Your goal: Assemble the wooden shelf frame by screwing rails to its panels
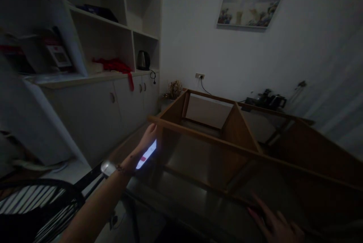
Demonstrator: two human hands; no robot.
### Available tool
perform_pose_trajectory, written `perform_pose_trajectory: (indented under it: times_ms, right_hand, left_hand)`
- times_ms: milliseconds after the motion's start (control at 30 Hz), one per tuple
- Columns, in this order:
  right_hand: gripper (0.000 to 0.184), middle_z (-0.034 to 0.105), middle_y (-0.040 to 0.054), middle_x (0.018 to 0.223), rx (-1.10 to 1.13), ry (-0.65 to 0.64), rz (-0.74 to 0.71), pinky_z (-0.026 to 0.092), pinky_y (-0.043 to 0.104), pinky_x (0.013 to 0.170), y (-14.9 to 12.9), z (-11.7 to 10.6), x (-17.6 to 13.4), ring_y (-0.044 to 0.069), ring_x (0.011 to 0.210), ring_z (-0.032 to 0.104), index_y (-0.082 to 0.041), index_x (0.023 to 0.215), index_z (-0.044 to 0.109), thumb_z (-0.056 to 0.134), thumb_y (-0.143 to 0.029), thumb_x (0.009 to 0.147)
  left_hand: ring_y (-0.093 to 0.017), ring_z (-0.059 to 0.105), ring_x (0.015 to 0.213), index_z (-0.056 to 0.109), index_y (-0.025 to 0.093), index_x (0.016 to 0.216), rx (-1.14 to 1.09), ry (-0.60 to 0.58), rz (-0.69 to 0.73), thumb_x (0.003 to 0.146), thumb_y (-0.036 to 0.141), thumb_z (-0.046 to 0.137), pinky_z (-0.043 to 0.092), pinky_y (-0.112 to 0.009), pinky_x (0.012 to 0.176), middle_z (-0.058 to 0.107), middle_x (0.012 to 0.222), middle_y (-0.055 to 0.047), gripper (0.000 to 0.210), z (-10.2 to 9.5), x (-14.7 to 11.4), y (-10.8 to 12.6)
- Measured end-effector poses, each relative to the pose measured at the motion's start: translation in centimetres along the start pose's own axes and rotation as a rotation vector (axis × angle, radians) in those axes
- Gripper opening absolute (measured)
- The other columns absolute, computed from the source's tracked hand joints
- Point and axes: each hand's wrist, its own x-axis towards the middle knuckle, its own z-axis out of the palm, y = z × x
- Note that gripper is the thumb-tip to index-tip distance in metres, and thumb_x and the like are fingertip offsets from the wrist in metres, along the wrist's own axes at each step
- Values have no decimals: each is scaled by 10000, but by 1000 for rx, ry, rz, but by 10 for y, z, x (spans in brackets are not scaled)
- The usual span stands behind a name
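A brown wooden shelf frame (198,131) with upright dividers lies over a dark, glossy tabletop (170,193). My left hand (149,136) is closed on its near left corner, the thumb on the top rail. Just below that hand glows a phone screen (146,155), partly covered by the wrist. At the frame's lower near rail, my right hand (273,220) has its thumb and fingers on either side of the dark edge. Dim light and blur hide the details of that grip.
A black slatted chair (36,205) stands at the lower left. White cabinets (99,99) line the left wall, with a kettle (143,60) and red cloth (116,65) on the counter. Dark appliances (266,100) and a dried plant (173,89) are behind the frame.
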Motion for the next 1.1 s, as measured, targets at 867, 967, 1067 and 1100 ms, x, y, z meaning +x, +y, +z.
perform_pose_trajectory:
  times_ms: [867, 967, 1067, 1100]
  right_hand:
    - [419, 733, 39, 928, 8, -87, -239, 382, 396, 862, 55, -21, 79, 196, 844, 624, -331, 1138, 687, 361, -545, 986]
    - [459, 721, 46, 866, 4, -70, -231, 391, 368, 838, 59, -17, 90, 189, 805, 616, -309, 1131, 694, 348, -570, 979]
    - [514, 699, 56, 812, -2, -44, -201, 393, 363, 826, 59, -17, 93, 193, 776, 612, -269, 1130, 693, 328, -595, 971]
    - [526, 690, 57, 793, -6, -33, -188, 393, 367, 825, 58, -19, 90, 199, 778, 613, -251, 1164, 675, 323, -592, 972]
  left_hand:
    - [-184, 559, 635, 588, 172, 671, 128, -57, 40, 698, 592, 600, 467, -261, 599, 616, 646, -20, 421, 45, -26, 13]
    - [-185, 552, 635, 583, 176, 668, 135, -76, 48, 711, 603, 590, 465, -263, 606, 603, 633, -18, 429, 52, -27, 14]
    - [-203, 577, 697, 609, 173, 735, 120, -107, 60, 724, 635, 576, 475, -270, 632, 638, 713, -40, 463, 56, -31, 18]
    - [-209, 588, 736, 620, 170, 783, 109, -101, 67, 743, 638, 564, 480, -270, 648, 652, 766, -49, 473, 56, -34, 20]
